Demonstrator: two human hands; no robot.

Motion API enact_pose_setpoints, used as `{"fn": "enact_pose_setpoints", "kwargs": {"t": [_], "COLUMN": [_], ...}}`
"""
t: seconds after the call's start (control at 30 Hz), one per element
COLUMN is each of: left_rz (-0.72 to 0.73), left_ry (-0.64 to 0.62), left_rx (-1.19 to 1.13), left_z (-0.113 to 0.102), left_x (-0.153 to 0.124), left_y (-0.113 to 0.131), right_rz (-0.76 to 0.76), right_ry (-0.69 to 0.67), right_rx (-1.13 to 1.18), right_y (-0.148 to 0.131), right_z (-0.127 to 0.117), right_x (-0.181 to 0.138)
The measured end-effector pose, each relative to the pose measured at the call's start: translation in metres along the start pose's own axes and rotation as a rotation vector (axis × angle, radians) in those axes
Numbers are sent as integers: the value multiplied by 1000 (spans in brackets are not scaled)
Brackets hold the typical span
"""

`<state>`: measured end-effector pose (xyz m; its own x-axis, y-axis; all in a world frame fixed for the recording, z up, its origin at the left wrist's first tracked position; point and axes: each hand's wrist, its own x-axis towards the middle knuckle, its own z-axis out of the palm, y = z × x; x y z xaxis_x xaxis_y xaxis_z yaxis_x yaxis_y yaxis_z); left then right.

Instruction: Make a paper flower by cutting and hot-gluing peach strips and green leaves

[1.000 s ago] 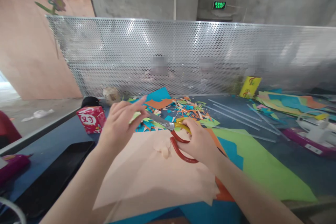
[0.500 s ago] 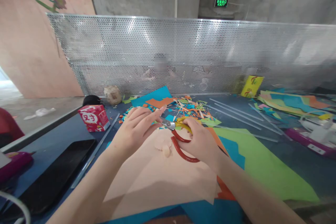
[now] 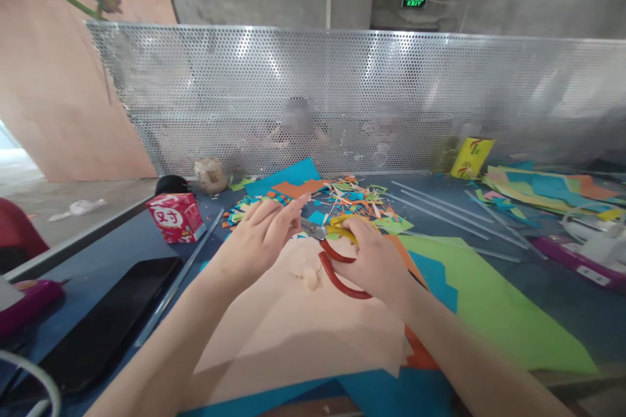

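My right hand [image 3: 374, 254] is wrapped round a pair of scissors [image 3: 341, 287] with one yellow and one red handle. Their short metal blades point left, toward my left fingertips. My left hand [image 3: 264, 228] is closed at the blade tips, thumb and fingers together; whatever lies between them is hidden. Beneath both hands spreads a large pale peach sheet [image 3: 298, 332]. On it, just below the scissors, lies a small cream cut-out piece [image 3: 311, 279] beside a scalloped curved edge.
Paper scraps [image 3: 359, 199] are heaped behind my hands. Green paper [image 3: 508, 300] lies to the right, with clear glue sticks [image 3: 445, 208] beyond. A black phone [image 3: 98, 326] and a red box [image 3: 176, 217] are at left. A perforated metal screen [image 3: 220, 91] stands at the back.
My left thumb and fingers have drawn closer together at the blade tips. My right hand still grips the scissors in nearly the same place.
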<state>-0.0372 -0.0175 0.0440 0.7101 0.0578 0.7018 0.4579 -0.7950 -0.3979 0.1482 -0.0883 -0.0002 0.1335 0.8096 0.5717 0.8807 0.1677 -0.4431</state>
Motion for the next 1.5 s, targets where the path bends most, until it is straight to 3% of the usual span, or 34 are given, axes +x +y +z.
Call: {"fn": "enact_pose_setpoints", "kwargs": {"t": [0.13, 0.3, 0.5, 0.73, 0.83, 0.97, 1.1, 1.23, 1.5], "left_rz": [-57, -102, -242, -204, -271, -381, -340, -338, -442], "left_ry": [-31, 16, 186, 256, 319, 328, 343, 391, 394], "left_rx": [-77, -141, -77, -238, -299, -365, -285, -319, -515], "left_z": [0, -3, -13, -9, -3, 0, -4, -7, -3], "left_x": [1, 3, -1, -1, -3, -3, -1, 1, 3], "left_y": [2, -1, -18, -9, -5, -3, 2, 5, 7], "right_rz": [-1, 0, 68, 82, 145, 287, 223, 148, 121], "right_ry": [1, -13, 0, -61, -194, -574, -802, -883, -840], "right_rx": [8, 68, 127, 321, 551, 974, 1340, 1399, 1398], "right_y": [1, -2, -1, 5, 6, 6, 8, 13, 15], "right_z": [1, 0, -8, -7, -6, -8, -6, -4, -6], "right_x": [0, 0, 4, 7, 8, 4, -2, -3, 3]}}
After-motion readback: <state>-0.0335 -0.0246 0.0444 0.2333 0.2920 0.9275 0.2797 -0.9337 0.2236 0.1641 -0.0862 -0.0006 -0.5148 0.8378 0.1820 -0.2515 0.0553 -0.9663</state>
